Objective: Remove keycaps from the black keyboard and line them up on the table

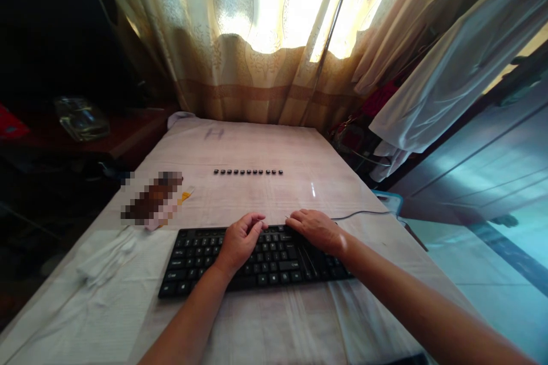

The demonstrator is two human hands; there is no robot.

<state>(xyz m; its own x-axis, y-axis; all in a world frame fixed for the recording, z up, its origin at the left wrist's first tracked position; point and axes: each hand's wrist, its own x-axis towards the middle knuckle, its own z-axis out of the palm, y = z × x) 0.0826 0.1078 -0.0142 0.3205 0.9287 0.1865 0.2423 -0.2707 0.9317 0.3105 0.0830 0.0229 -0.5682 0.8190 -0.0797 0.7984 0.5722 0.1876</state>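
Note:
A black keyboard [274,265] lies across the cloth-covered table in front of me. My left hand [243,239] is over its upper middle, thumb and fingers curled together at the top row; what they pinch, if anything, is too small to tell. Over the upper right part of the keyboard is my right hand [314,229], its fingers bent down and close together near the top edge, with a thin tip showing beside them. Thin metallic lines show on the keys below it. Beyond the keyboard, several small black keycaps [249,172] stand in a straight row.
A pixelated item [152,199] lies on the left of the table [257,145], near a folded white cloth [105,262]. The keyboard's cable [363,213] runs off to the right. Curtains [257,77] hang behind, and a glass object [81,118] is at the left.

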